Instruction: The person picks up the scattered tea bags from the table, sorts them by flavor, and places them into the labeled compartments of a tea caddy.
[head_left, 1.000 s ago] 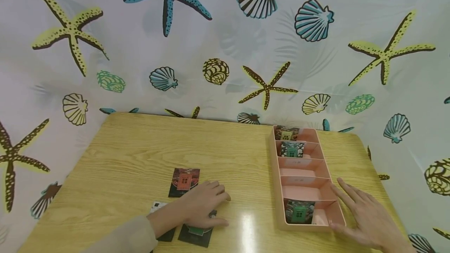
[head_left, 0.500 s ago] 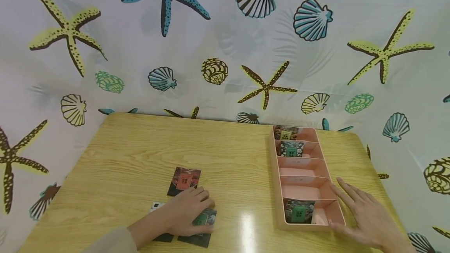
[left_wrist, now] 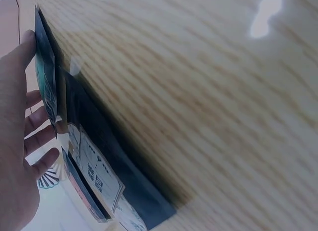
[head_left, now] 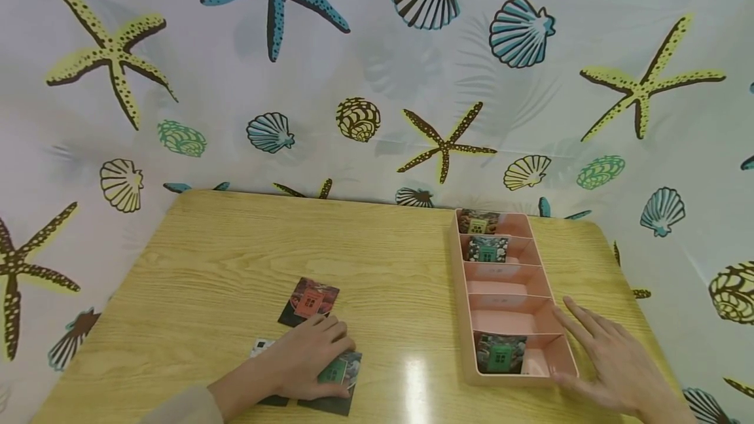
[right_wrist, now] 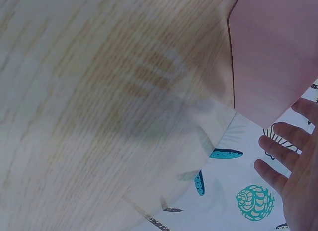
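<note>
My left hand (head_left: 309,358) lies over a dark sachet with a green label (head_left: 332,371); the thumb is at its near edge and the curled fingers at its far edge. In the left wrist view the thumb and fingers of the left hand (left_wrist: 20,136) span this green sachet (left_wrist: 45,67). A red-labelled sachet (head_left: 308,301) lies right by the fingertips, and a white-labelled sachet (left_wrist: 99,166) is partly hidden under the wrist in the head view. My right hand (head_left: 618,365) rests with straight, spread fingers along the right side of a pink divided box (head_left: 468,319).
The box's several compartments run front to back. Sachets stand in the nearest one, a green-labelled sachet (head_left: 501,353), and in the two farthest, a teal-labelled sachet (head_left: 487,250) and a yellow-labelled sachet (head_left: 478,222). A patterned cloth (head_left: 353,51) hangs behind the wooden table (head_left: 235,241).
My left hand has drawn back to the left and closed over the green-labelled sachet. The red-labelled sachet has turned slightly and shifted a little away. My right hand and the box stay put.
</note>
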The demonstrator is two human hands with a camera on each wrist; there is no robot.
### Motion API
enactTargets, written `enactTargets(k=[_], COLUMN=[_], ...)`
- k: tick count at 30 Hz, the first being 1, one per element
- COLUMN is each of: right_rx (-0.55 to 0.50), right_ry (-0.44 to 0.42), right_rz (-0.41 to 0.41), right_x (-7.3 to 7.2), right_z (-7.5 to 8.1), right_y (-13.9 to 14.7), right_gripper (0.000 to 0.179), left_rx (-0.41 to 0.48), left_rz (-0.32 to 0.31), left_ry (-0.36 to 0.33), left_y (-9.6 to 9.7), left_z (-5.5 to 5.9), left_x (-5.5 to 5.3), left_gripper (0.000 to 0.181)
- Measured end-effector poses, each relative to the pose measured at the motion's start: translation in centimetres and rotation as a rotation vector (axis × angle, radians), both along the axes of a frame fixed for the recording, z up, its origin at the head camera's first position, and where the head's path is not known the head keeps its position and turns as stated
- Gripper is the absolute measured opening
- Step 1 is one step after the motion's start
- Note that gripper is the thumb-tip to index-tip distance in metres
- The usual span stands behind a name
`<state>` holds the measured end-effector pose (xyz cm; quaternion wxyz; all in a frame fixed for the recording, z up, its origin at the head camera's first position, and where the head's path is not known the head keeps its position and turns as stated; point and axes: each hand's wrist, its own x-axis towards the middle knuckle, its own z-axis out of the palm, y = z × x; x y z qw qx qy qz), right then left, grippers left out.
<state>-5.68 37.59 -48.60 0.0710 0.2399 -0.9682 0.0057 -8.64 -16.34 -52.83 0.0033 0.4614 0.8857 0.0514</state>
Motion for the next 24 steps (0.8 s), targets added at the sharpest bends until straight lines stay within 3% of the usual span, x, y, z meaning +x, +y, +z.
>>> enactTargets(k=[24], right_rx=[-0.014], right_ry=[-0.015], right_rz=[-0.001], right_x=[-0.2], right_z=[0.2], right_y=[-0.1], right_gripper=[0.104], left_rx=[0.028], left_rz=[0.066], left_ry=[-0.052], left_y=[2.3], left_z=[0.2], left_x=[0.1], left_gripper=[0.068])
